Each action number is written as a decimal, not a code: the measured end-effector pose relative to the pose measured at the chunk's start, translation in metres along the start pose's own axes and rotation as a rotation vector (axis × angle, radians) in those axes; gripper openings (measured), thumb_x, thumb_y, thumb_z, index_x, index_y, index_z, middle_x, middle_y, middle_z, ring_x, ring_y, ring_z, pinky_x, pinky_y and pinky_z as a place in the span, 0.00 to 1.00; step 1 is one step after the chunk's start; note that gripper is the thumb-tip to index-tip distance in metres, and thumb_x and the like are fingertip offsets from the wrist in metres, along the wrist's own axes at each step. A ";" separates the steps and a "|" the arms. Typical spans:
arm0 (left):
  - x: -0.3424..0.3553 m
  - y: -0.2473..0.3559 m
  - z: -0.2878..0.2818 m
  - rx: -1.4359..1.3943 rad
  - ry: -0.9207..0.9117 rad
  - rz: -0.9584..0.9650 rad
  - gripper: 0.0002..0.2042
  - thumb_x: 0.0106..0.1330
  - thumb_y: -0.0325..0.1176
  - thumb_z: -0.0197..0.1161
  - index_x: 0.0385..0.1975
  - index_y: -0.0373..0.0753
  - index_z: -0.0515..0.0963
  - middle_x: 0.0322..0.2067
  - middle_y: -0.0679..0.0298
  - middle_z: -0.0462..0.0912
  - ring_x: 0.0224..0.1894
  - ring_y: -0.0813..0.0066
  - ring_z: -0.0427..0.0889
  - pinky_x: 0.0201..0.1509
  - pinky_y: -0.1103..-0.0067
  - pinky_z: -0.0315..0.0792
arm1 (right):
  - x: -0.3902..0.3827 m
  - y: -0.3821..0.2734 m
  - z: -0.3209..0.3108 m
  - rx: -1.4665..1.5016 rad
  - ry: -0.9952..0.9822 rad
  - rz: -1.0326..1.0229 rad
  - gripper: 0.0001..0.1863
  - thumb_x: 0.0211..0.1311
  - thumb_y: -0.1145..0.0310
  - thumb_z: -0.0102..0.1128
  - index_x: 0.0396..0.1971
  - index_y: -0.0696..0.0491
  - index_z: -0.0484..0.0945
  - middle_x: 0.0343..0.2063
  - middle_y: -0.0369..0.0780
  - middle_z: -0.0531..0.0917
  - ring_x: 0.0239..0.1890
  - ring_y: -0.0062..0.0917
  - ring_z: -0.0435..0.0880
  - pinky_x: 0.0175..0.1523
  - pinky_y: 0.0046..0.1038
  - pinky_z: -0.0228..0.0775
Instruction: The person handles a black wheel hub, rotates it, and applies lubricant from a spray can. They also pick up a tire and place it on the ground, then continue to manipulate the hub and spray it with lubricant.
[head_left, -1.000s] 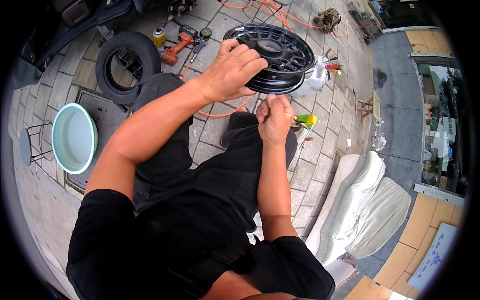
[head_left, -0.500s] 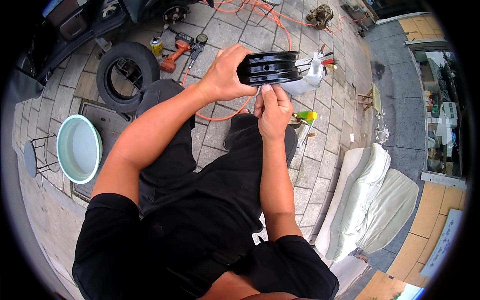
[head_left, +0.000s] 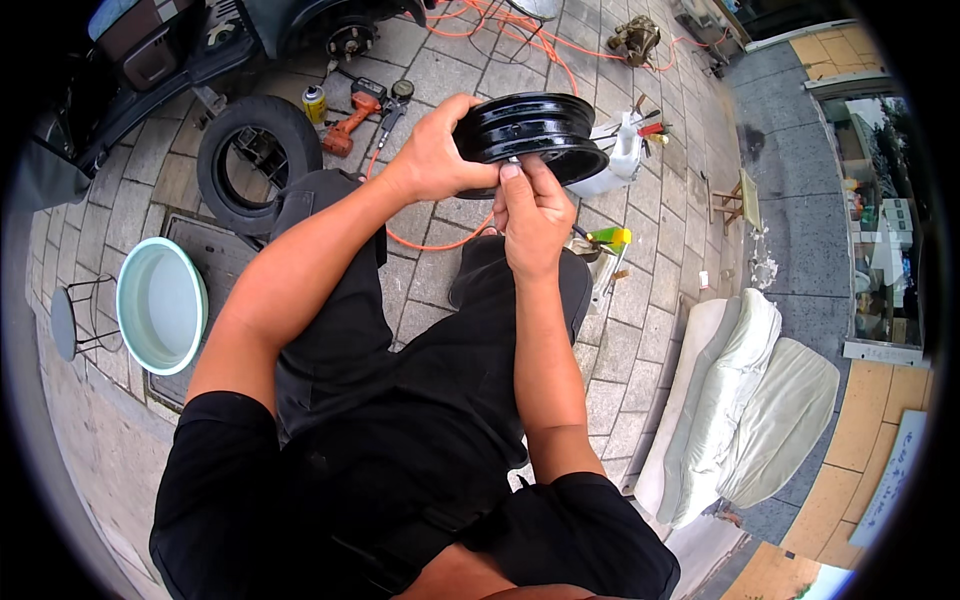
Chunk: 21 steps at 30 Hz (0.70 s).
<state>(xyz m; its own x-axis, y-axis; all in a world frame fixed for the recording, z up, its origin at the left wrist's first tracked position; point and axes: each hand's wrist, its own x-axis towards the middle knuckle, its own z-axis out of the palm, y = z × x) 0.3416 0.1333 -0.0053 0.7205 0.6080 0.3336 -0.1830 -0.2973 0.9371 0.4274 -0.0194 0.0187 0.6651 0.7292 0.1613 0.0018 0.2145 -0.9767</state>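
I hold a black wheel rim (head_left: 533, 135) up in front of me, over the paving, tilted almost edge-on. My left hand (head_left: 437, 155) grips its left side, fingers curled around the edge. My right hand (head_left: 533, 215) is under the near edge, fingertips pinched narrow against the rim wall; whether they hold anything small I cannot tell. Far left lies a tyre (head_left: 255, 160), near it a red drill (head_left: 350, 125). A pale basin (head_left: 160, 305) sits left, white cushions (head_left: 740, 400) right.

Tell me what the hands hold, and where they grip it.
A black wheel rim: left hand grips its near edge, right hand pinches its lower lip.
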 end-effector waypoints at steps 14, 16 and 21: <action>0.001 -0.007 0.002 -0.409 -0.025 -0.025 0.28 0.53 0.26 0.78 0.55 0.29 0.75 0.45 0.63 0.85 0.48 0.80 0.82 0.55 0.77 0.79 | 0.005 -0.002 0.008 0.061 -0.030 0.065 0.23 0.76 0.74 0.56 0.67 0.65 0.75 0.23 0.33 0.80 0.20 0.11 0.72 0.23 0.17 0.64; 0.000 -0.002 0.004 -0.439 -0.030 -0.042 0.28 0.53 0.27 0.78 0.54 0.29 0.75 0.45 0.63 0.85 0.48 0.80 0.82 0.55 0.77 0.79 | 0.006 0.000 0.005 0.134 -0.035 0.098 0.24 0.76 0.75 0.53 0.68 0.65 0.73 0.24 0.34 0.79 0.19 0.12 0.71 0.22 0.18 0.63; 0.001 0.001 0.000 -0.327 -0.083 -0.060 0.29 0.56 0.24 0.76 0.58 0.31 0.72 0.48 0.64 0.82 0.51 0.79 0.81 0.58 0.77 0.77 | 0.009 0.004 0.002 0.355 -0.100 0.157 0.25 0.75 0.75 0.51 0.69 0.64 0.72 0.28 0.36 0.80 0.19 0.13 0.70 0.21 0.18 0.62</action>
<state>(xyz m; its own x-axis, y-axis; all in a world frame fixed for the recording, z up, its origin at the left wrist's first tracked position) 0.3417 0.1337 -0.0037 0.7859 0.5516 0.2796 -0.3335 -0.0027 0.9428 0.4322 -0.0109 0.0162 0.5604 0.8271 0.0441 -0.3636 0.2935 -0.8841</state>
